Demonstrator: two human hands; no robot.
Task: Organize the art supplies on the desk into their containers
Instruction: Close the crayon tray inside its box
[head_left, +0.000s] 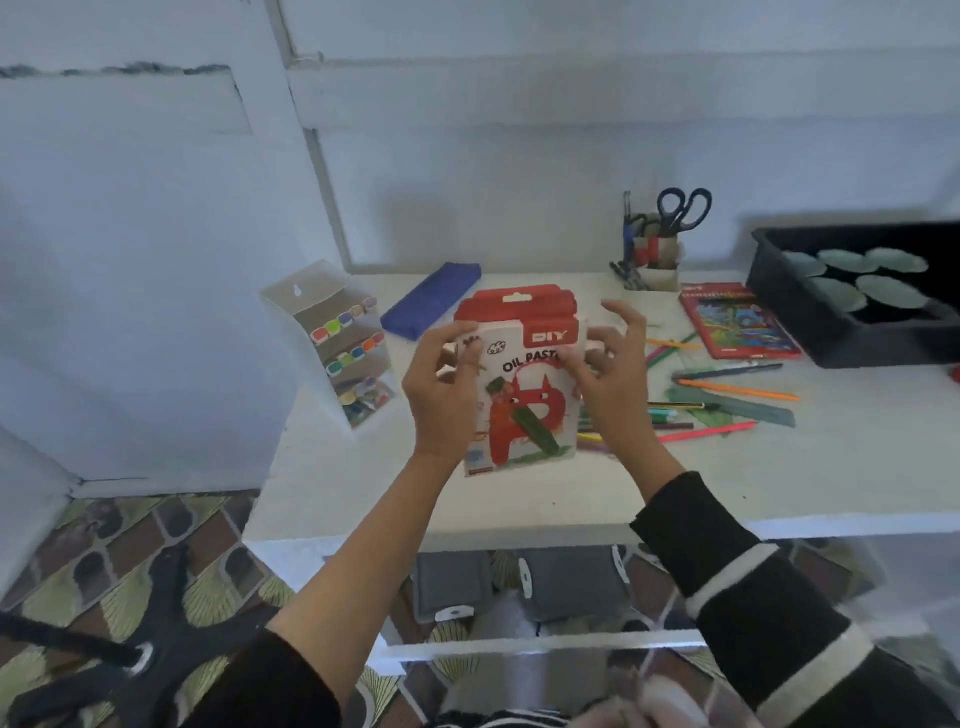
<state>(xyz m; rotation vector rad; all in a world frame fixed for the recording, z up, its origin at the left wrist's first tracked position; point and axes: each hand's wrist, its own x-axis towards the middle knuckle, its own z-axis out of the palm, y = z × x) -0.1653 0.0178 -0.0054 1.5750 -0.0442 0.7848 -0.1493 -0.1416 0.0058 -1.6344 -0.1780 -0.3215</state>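
— Location of the oil pastel box (524, 400)?
— You hold it above the surface (779, 483), over its middle, front facing you. Your left hand (441, 387) grips its left edge; your right hand (615, 382) pinches the right edge, upper fingers lifted.
— And the loose pencils (732, 391)?
— Scattered on the surface to the right, near the red pencil tin (737, 321).

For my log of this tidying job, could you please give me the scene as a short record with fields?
Held item: oil pastel box, over the desk
Left hand: grips box's left edge
Right hand: at box's right edge, grip unclear
Loose: pencils and markers on desk, right of box
Containers: pen cup, black tray
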